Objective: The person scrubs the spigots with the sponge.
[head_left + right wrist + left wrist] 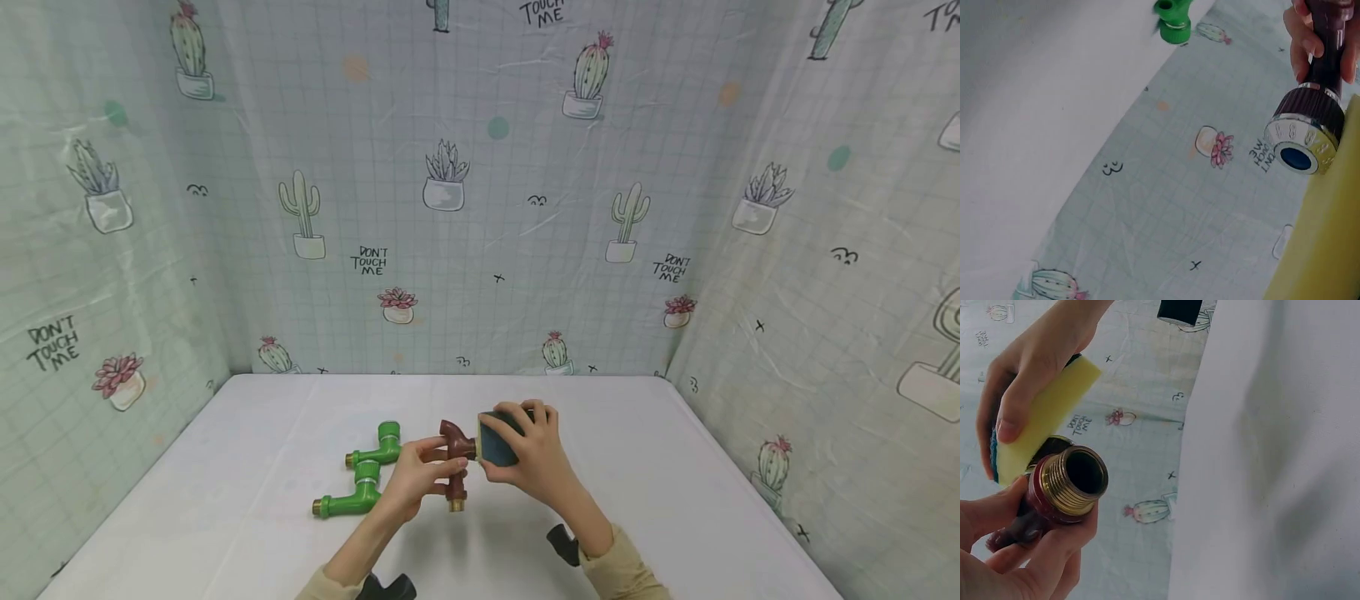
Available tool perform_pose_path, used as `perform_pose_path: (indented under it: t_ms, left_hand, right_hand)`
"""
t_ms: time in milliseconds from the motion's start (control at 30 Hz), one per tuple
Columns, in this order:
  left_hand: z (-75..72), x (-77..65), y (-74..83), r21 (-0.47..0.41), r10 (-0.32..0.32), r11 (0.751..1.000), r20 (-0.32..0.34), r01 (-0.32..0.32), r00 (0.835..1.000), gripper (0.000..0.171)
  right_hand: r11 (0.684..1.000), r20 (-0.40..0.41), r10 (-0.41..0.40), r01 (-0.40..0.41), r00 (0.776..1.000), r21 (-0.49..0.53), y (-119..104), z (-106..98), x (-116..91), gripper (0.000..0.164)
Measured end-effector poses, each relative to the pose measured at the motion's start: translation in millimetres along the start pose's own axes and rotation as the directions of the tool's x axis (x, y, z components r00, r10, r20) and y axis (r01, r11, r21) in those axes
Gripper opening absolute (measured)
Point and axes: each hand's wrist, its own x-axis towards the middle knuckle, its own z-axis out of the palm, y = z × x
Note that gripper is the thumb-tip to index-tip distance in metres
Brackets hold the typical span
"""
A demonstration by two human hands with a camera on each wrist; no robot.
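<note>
My left hand grips a dark red-brown faucet around its body, above the white table. Its threaded brass end faces the left wrist camera. The ribbed handle has a silver cap with a blue centre, seen in the right wrist view. My right hand holds a sponge, thumb on one side and fingers spread over the other. One side of this sponge is yellow foam, the other dark green. Its yellow side lies against the faucet's handle end.
Two green faucets with brass ends lie to the left of my left hand on the white table. A cactus-print sheet hangs behind the table and at both sides. Black devices sit at the wrists.
</note>
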Motion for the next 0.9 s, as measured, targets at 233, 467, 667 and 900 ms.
perform_pose_path:
  t_ms: [233,467,667,900]
  left_hand:
    - [3.7,-2.3,1.2,0.018,-0.013,1.000,-0.040,0.014,0.999,0.040]
    - [3.0,-0.7,2.4,-0.092,-0.072,0.994,-0.065,0.066,0.995,0.047]
    - [2.1,1.6,3.5,-0.242,-0.156,0.960,-0.060,0.138,0.986,0.052]
    - [2.9,1.9,3.0,-0.337,-0.222,0.924,-0.088,0.181,0.971,0.064]
  right_hand:
    - [0.993,0.057,0.121,-0.120,0.991,-0.011,2,2,7,0.050]
    - [1.000,-0.017,-0.008,0.008,1.000,0.005,-1,0,0,0.064]
    - [0.990,-0.063,-0.139,0.137,0.988,-0.034,-1,-1,-9,0.073]
    - [0.978,-0.034,-0.198,0.195,0.980,-0.079,4,-3,-24,0.071]
